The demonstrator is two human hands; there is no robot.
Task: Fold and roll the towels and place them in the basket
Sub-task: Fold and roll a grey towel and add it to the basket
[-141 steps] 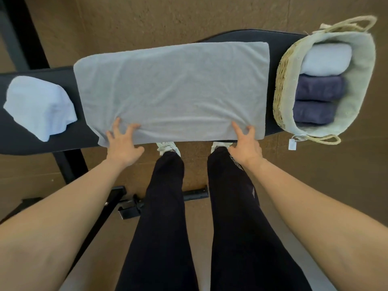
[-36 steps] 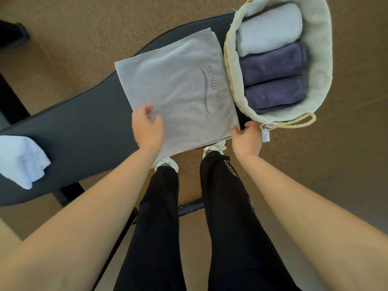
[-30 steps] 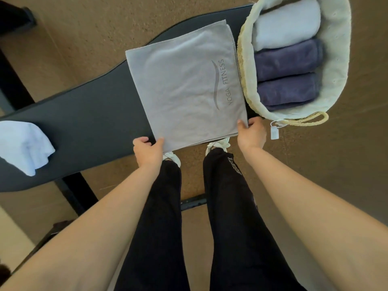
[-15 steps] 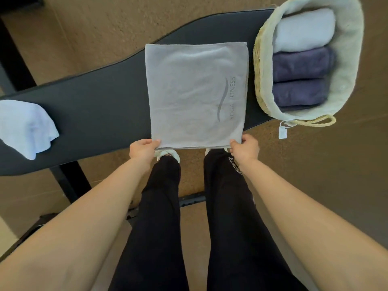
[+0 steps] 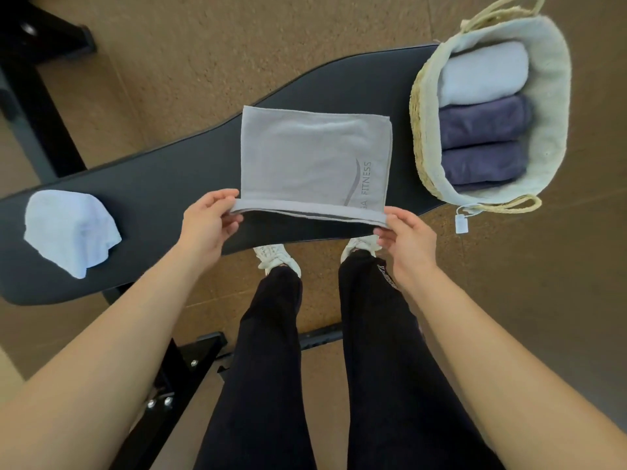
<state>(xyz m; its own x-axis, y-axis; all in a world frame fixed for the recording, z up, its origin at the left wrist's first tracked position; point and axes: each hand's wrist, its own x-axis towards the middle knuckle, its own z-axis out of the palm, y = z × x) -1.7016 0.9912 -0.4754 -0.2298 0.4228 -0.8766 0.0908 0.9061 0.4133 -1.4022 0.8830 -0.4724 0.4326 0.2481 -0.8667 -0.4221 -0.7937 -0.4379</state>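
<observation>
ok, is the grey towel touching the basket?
Apart. The head view shows a strip of the black bench between the right edge of the grey towel and the wicker wall of the basket.

Gym: padded bench (image 5: 142, 195), "FITNESS" towel (image 5: 305, 157).

Folded towel (image 5: 315, 157) on bench (image 5: 163, 191); basket (image 5: 556, 106) right.

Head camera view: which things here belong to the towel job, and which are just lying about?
Belong to the job:
grey towel, near edge pinched by left hand and right hand
crumpled pale blue towel, not yet folded
basket holding three rolled towels

Just lying about:
black bench underneath
white tag hanging off the basket
black metal frame on the floor
</observation>
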